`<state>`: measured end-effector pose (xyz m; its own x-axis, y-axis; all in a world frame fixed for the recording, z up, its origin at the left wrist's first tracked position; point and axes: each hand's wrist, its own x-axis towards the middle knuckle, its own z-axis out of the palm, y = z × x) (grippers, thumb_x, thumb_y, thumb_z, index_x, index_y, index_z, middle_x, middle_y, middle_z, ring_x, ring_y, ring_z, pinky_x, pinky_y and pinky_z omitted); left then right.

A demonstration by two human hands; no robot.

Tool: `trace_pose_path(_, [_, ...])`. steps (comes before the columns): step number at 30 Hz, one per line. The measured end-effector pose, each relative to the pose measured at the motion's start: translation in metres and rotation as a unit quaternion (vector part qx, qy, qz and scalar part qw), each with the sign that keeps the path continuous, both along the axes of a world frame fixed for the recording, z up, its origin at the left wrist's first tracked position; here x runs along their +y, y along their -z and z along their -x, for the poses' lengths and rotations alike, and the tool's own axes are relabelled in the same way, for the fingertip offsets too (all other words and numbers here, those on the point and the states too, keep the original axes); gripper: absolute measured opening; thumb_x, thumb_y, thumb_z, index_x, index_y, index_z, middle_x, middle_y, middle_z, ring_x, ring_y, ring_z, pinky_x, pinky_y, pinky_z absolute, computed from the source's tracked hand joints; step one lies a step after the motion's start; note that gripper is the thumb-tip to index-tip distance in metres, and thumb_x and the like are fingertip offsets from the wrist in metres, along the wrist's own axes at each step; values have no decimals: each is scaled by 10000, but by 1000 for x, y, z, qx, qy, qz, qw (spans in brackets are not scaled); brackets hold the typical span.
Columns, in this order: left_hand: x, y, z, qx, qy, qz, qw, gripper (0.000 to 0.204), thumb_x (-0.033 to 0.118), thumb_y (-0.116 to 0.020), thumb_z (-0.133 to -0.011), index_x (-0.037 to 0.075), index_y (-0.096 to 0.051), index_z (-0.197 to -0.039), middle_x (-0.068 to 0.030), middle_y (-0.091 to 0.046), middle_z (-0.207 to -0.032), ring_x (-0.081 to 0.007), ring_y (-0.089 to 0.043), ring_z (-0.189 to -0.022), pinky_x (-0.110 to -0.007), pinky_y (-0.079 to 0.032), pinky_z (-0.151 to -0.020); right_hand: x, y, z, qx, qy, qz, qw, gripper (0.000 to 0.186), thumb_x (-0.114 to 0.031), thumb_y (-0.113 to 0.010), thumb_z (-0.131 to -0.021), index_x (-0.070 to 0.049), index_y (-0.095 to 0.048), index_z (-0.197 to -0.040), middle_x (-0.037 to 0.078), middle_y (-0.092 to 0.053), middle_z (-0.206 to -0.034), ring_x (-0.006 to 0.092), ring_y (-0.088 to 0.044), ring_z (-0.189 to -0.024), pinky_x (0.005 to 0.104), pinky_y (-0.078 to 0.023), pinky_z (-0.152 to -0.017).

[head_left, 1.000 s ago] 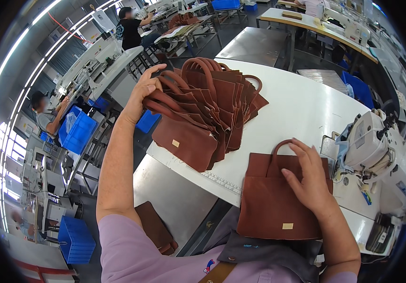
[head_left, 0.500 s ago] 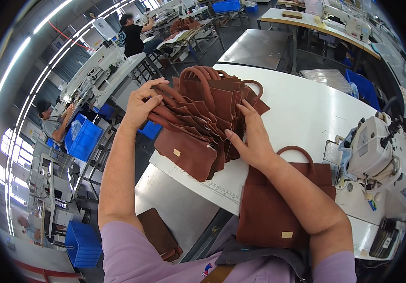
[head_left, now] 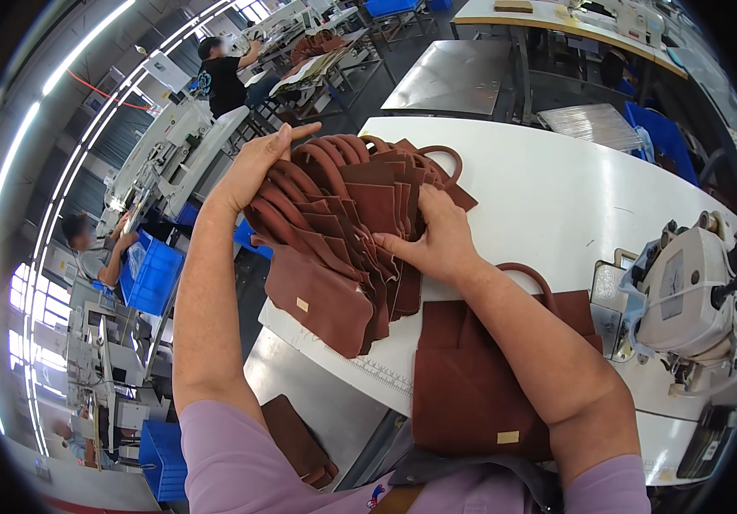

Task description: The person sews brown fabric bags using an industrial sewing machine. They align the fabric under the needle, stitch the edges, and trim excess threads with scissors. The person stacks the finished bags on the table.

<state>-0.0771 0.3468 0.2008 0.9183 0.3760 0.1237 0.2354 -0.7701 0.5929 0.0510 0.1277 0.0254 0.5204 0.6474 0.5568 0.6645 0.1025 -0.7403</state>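
On the white table stands a fanned bundle of reddish-brown leather bag panels point(head_left: 325, 300) with rounded handles point(head_left: 321, 163). At its far left end, my left hand point(head_left: 253, 171) leans against the handles with its fingers stretched out. My right hand point(head_left: 437, 236) closes on the bundle's right side, its thumb apart from the bent fingers and pressed to the panel edges. Some fingertips are hidden behind leather. A brown handbag point(head_left: 480, 377) with a small gold plate lies beneath my right forearm, close to my body.
A white sewing machine point(head_left: 681, 291) stands at the right. More brown leather pieces point(head_left: 295, 437) rest on a metal surface at lower left. Blue bins point(head_left: 154, 274) and two seated people point(head_left: 223, 81) point(head_left: 94, 248) are farther left. A metal-topped table point(head_left: 450, 77) stands beyond mine.
My left hand's fingers have straightened over the handles, while my right hand's fingers have bent in on the panel edges. The view has shifted slightly, and the bundle sits lower and more left in it.
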Motion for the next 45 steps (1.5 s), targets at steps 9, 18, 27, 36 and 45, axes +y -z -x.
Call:
trace_pose_path(9, [25, 4, 25, 14, 61, -51, 997, 595, 544, -417, -1027, 61, -754, -1106, 9, -494, -759, -132, -488, -799, -292, -382, -891, -24, -11, 54, -150, -27, -61, 986, 310, -335, -770, -739, -56, -641, -705, 88, -639, -717, 282, -629, -690, 450, -429, -807])
trace_pose_path(18, [-7, -3, 30, 5, 96, -242, 965, 575, 561, -460, -991, 79, -765, -914, -36, -543, -1265, -235, -471, -1156, -406, -275, -1091, -44, -12, 83, -301, -88, 44, 948, 217, -252, -643, -859, -73, -651, -738, 71, -635, -671, 211, -640, -635, 395, -403, -723])
trace_pose_path(27, [-39, 2, -1, 47, 216, -185, 957, 461, 469, -595, -946, 44, -708, -807, -35, -736, -1111, -284, -577, -1227, -457, -329, -1119, -40, -2, 83, -314, -79, 6, 946, 187, -227, -655, -819, -75, -628, -713, 69, -611, -650, 203, -620, -593, 374, -389, -698])
trace_pose_path(36, [-39, 0, -5, 76, 211, -98, 970, 567, 554, -552, -889, 41, -755, -1017, -74, -730, -1091, -290, -545, -1217, -448, -329, -1103, -39, -2, 83, -331, -70, 18, 941, 277, -313, -731, -794, -58, -644, -730, 55, -597, -627, 198, -614, -578, 358, -401, -696])
trace_pose_path(45, [-37, 0, -4, 69, 199, -82, 974, 568, 549, -550, -881, 41, -751, -1035, -64, -730, -1059, -276, -522, -1220, -434, -310, -1105, -41, -4, 82, -329, -73, 25, 941, 276, -312, -736, -796, -57, -647, -738, 53, -602, -634, 199, -624, -590, 356, -405, -701])
